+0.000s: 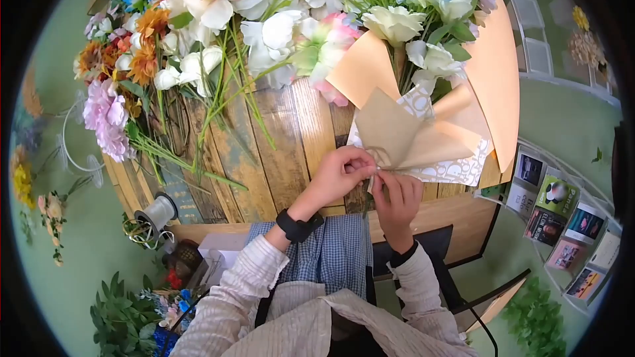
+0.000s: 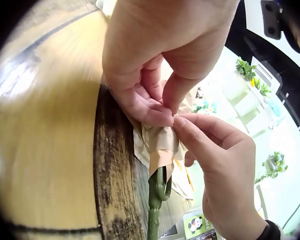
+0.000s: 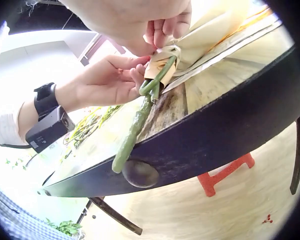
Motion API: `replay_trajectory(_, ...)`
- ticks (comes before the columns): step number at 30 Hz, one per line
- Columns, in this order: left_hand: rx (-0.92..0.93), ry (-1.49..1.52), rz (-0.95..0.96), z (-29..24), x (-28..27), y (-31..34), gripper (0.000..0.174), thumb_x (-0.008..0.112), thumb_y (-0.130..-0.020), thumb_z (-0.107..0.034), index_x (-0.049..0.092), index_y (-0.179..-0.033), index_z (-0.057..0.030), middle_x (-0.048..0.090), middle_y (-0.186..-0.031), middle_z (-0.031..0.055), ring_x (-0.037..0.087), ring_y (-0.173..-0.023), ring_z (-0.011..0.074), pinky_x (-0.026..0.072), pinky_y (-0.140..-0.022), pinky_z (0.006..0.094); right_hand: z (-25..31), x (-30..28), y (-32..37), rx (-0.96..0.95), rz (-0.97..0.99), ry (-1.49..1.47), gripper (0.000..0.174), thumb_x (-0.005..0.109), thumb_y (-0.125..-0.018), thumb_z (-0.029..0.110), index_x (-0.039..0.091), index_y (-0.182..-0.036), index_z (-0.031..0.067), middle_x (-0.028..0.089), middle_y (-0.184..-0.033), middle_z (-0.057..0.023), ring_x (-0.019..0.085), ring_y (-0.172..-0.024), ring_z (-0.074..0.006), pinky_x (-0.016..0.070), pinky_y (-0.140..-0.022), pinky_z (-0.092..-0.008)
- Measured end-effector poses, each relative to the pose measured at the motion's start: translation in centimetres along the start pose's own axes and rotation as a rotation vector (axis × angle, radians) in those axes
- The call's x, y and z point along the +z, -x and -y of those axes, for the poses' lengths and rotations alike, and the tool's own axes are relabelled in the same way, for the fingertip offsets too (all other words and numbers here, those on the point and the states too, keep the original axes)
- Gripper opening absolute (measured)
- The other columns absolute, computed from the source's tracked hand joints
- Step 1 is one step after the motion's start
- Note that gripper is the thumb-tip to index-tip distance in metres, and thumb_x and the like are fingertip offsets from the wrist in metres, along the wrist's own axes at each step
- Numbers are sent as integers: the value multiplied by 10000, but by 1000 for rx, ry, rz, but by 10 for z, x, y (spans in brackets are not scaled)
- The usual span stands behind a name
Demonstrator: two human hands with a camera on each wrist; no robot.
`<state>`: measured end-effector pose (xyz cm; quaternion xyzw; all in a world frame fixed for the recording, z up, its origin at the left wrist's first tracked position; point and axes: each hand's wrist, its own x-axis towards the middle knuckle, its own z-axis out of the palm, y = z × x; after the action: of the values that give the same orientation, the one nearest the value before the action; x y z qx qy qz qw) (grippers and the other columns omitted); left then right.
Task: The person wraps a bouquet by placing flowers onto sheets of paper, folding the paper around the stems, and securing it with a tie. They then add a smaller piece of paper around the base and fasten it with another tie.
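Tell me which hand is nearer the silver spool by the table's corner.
Left. The left hand pinches the paper wrap, well right of the silver spool; the right hand pinches it too, even farther right.

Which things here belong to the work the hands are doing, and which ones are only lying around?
In hand: left hand and right hand, both pinching the brown wrapping paper; the wrapped bouquet; its green stems.
Lying about: loose flowers on the wooden table; wire spool; picture cards at the right.
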<state>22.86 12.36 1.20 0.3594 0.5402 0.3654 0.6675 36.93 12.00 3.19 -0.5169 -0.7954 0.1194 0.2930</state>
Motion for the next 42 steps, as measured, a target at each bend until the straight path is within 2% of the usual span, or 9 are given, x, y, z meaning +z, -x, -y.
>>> replay_trajectory(5,-60,67,35,-2,-2,0,98,586,-766,-46,548,-823,24,567,-717,26,528,-590,59,435,-540,181,-1,3,1,19,-10,22,222,659,-612,-1,568,-810,44,518,-748,-59,483,-678,-226,412,-588,-305)
replay_trajectory(12,-10,-26,27,-4,-4,4,121,611,-751,-69,559,-822,14,578,-727,20,540,-633,58,436,-568,172,-1,0,-3,11,22,-18,213,642,-617,-6,546,-801,43,506,-728,-65,478,-675,-237,409,-586,-310)
replay_trajectory(14,30,-84,-12,-5,-4,4,117,623,-740,-74,572,-809,6,565,-731,15,536,-645,55,433,-569,177,-4,-2,-3,14,35,-39,200,632,-627,-6,543,-800,42,504,-722,-65,473,-671,-239,403,-584,-313)
replay_trajectory(16,84,-144,-19,-10,-4,5,109,625,-733,-68,579,-805,0,553,-730,20,535,-643,65,433,-568,185,-6,-6,-4,106,136,-151,158,604,-657,-3,537,-793,40,506,-718,-65,457,-653,-240,384,-575,-319)
replay_trajectory(20,242,-305,-50,-13,-1,7,101,628,-710,-45,591,-798,-12,522,-736,44,530,-631,103,434,-564,209,-4,-6,-6,151,141,-190,116,580,-681,-2,532,-779,40,501,-703,-64,444,-637,-240,368,-567,-321)
replay_trajectory(23,270,-318,-78,-15,1,9,106,626,-702,-35,590,-800,-15,521,-747,51,527,-624,116,437,-563,212,1,-6,-8,192,122,-211,135,592,-665,-12,531,-772,43,494,-686,-56,450,-639,-225,370,-569,-311)
replay_trajectory(28,253,-328,-72,-16,1,11,110,620,-702,-25,589,-807,-17,524,-761,52,527,-631,112,440,-566,216,4,-3,-7,222,91,-189,182,614,-625,-30,532,-768,47,486,-666,-33,450,-622,-191,373,-569,-302)
replay_trajectory(42,231,-268,-48,-16,-2,12,126,609,-693,-32,598,-815,-2,544,-774,62,545,-638,113,451,-580,215,3,-1,-5,236,104,-175,171,613,-634,-20,531,-768,48,471,-654,-36,444,-631,-200,368,-572,-309)
